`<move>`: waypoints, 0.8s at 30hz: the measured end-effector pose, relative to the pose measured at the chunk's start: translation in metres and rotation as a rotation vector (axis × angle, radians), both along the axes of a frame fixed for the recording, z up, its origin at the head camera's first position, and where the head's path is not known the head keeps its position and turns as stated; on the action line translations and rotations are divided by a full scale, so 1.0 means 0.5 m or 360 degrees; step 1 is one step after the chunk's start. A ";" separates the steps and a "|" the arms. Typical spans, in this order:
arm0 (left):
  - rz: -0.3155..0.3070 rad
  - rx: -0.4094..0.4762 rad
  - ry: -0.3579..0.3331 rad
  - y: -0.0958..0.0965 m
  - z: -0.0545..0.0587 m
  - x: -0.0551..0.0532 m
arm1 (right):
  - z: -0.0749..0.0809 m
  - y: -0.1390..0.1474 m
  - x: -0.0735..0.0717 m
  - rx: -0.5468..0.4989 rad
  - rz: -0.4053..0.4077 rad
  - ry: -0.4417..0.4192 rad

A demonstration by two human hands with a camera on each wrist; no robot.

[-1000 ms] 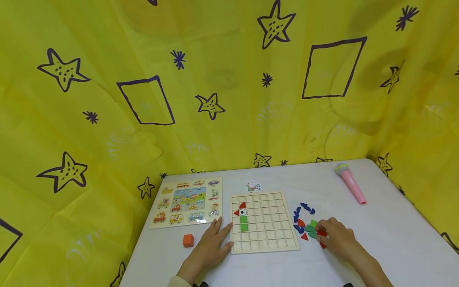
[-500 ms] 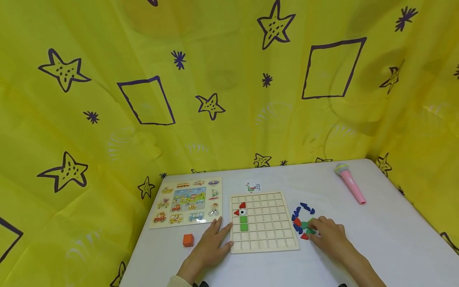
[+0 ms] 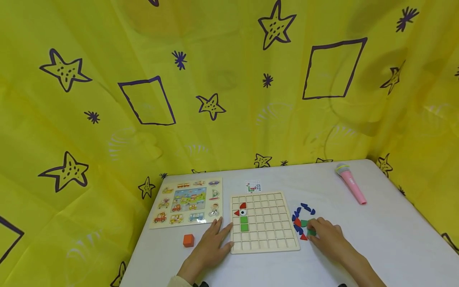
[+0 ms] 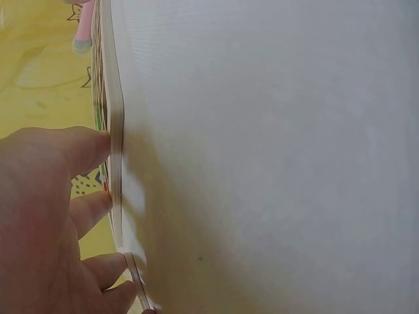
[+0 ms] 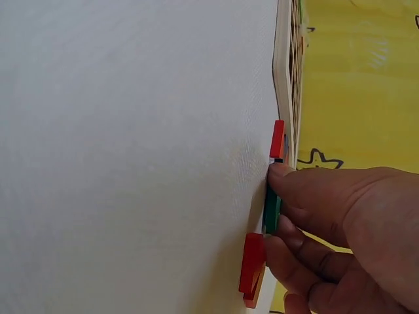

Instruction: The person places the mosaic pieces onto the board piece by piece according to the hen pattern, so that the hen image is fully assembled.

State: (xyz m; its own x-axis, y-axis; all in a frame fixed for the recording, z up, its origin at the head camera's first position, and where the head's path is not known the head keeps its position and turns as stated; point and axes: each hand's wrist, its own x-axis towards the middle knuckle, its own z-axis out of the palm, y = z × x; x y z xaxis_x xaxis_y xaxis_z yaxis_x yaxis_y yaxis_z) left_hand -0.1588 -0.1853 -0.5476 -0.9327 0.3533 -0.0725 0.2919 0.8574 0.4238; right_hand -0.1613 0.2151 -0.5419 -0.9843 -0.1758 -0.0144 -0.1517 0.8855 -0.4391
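My left hand point(image 3: 210, 245) rests on the table with fingers extended, its thumb and index finger touching the left edge of the wooden grid board point(image 3: 265, 241). On that board lie two green squares point(image 3: 244, 223), a round eye piece point(image 3: 243, 213) and two red pieces point(image 3: 243, 205). To the right of the board, my right hand point(image 3: 330, 238) pinches a dark green puzzle piece point(image 5: 272, 208) low over the table. Another green piece point(image 3: 304, 223) and a red triangle point(image 3: 303, 237) lie beside its fingertips. Red pieces point(image 5: 251, 265) under the fingers are hidden from the head view.
Several blue pieces point(image 3: 299, 229) lie by the board's right edge. A small pattern card point(image 3: 253, 186) is behind the board. Vehicle puzzle point(image 3: 186, 203) and orange cube point(image 3: 188, 240) are left, a pink toy microphone point(image 3: 351, 184) far right. Yellow cloth point(image 3: 229, 139) hangs behind.
My right hand has moved left over the loose pieces, and a red rounded piece there has shifted left. A bright green square seen earlier is now covered. The left hand stays put.
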 end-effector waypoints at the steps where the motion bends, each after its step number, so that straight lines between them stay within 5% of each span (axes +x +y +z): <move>1: 0.0001 0.0000 -0.0002 0.000 0.000 0.000 | 0.002 0.000 0.001 -0.0005 0.0001 -0.0006; 24: -0.0006 -0.0005 0.0020 -0.004 -0.006 -0.004 | 0.010 0.024 -0.005 -0.0026 0.0040 -0.0185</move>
State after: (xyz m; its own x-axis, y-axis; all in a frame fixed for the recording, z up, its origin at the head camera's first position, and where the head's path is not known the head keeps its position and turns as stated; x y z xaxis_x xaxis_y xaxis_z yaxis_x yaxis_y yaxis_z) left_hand -0.1609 -0.1872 -0.5506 -0.9322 0.3567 -0.0618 0.3005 0.8576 0.4174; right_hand -0.1640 0.2272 -0.5367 -0.9715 -0.2015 -0.1249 -0.1211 0.8747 -0.4693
